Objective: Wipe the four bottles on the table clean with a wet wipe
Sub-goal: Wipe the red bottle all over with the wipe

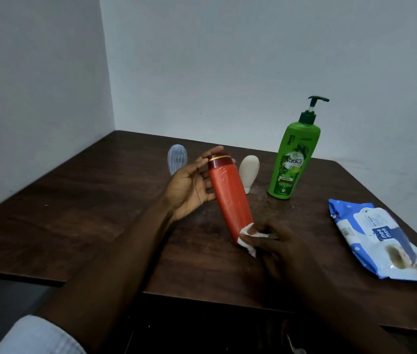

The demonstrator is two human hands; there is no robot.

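My left hand (189, 186) holds a red bottle (227, 198) with a dark red cap, tilted, cap end up and away from me. My right hand (276, 249) pinches a white wet wipe (247, 237) against the bottle's lower end. Behind them stand three more bottles: a clear ribbed one (177, 158) at the left, a small white one (249, 172) in the middle, and a tall green pump bottle (294, 159) at the right.
The dark wooden table (74, 213) sits in a corner, with walls to the left and behind. A blue and white wet wipe pack (378, 238) lies near the table's right edge. The near edge has a step cut into it.
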